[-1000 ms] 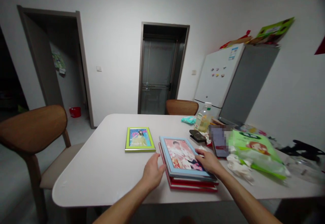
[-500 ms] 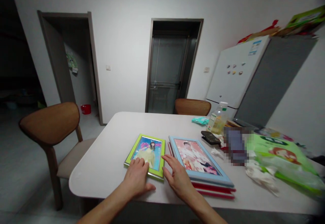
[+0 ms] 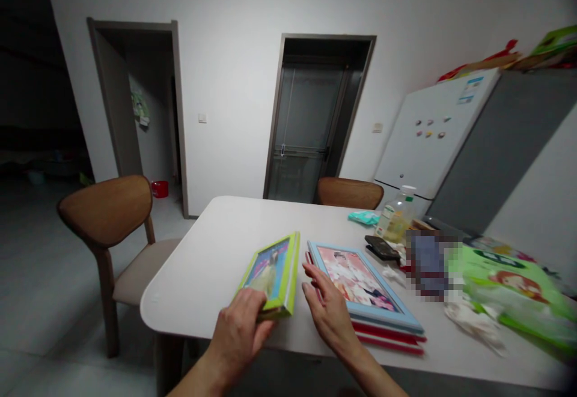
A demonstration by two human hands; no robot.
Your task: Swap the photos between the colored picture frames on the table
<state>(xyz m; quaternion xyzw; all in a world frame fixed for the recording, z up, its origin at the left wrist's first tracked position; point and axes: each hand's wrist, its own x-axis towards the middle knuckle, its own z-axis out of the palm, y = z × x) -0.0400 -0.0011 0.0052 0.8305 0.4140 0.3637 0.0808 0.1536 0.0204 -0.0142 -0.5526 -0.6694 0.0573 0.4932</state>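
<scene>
My left hand [image 3: 242, 330] grips the near edge of a green picture frame [image 3: 291, 283], which holds a photo of a figure in a pale yellow dress. The frame is tilted, its right side raised off the table. My right hand [image 3: 328, 308] is open with fingers stretched, a little to the right of the green frame and holding nothing. Close beside it, partly covered by that hand, lies a light blue picture frame [image 3: 383, 320] with a pink-toned photo. It rests on top of red frames [image 3: 396, 341] in a stack.
The white table [image 3: 189, 277] carries a black wallet-like item [image 3: 382, 247], a bottle of yellow liquid [image 3: 396, 217], a teal packet [image 3: 363, 217], crumpled tissue [image 3: 473, 325] and a green plastic package [image 3: 509, 283]. Wooden chairs stand left [image 3: 108, 211] and behind [image 3: 350, 193].
My left hand has closed on the green frame and tipped its right side up from lying flat. My right hand has come away from its edge. The view has shifted slightly left.
</scene>
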